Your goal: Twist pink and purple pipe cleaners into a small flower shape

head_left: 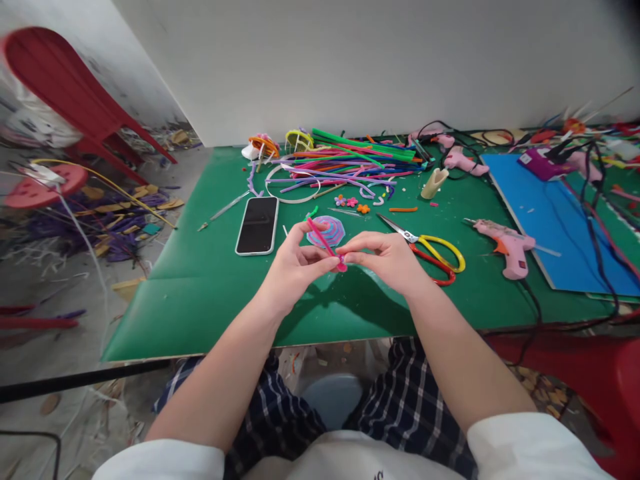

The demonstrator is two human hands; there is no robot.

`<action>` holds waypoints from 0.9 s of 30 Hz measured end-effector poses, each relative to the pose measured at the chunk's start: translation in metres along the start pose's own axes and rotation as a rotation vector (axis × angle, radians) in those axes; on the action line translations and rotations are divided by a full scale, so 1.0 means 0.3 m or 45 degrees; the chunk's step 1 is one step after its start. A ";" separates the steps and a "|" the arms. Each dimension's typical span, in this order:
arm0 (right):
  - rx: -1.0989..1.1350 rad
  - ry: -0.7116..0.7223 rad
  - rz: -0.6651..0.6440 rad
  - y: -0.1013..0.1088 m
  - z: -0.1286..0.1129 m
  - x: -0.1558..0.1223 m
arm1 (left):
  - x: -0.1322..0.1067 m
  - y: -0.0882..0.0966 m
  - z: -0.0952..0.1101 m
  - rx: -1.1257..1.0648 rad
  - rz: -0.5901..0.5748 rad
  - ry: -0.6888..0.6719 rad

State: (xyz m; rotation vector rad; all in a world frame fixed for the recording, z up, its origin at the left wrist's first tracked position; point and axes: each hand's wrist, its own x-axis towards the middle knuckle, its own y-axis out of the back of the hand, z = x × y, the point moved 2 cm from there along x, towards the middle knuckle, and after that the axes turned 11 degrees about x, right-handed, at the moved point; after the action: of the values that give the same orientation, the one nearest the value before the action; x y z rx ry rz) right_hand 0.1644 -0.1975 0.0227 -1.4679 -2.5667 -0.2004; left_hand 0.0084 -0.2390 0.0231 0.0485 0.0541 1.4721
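Over the green table (pixel 200 293), my left hand (pixel 295 263) and my right hand (pixel 383 257) meet, both pinched on a pink pipe cleaner (pixel 325 244). Its near end is curled into a small coil between the fingertips of both hands, and its free end slants up to the left. Just behind the hands a flat purple-and-blue spiral disc (pixel 326 231) lies on the table.
A phone (pixel 257 225) lies left of the hands, yellow-and-red scissors (pixel 430 250) right of them, then a pink glue gun (pixel 505 243) with its cord. A heap of coloured pipe cleaners (pixel 345 163) fills the back; a blue board (pixel 555 220) lies right. Red chairs stand left.
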 end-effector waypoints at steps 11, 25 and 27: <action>-0.269 0.250 0.041 -0.026 -0.024 -0.017 | -0.010 -0.002 0.024 -0.070 0.032 0.047; -0.300 0.258 -0.037 -0.017 -0.017 -0.012 | -0.016 0.006 0.025 0.118 0.068 -0.065; -0.283 0.190 -0.050 -0.012 -0.013 -0.012 | -0.016 0.007 0.026 0.142 0.080 -0.069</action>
State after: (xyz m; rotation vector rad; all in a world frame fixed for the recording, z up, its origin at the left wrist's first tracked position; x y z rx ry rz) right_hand 0.1636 -0.2030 0.0256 -1.4119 -2.5191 -0.5945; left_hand 0.0065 -0.2437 0.0310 0.1822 0.0909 1.5292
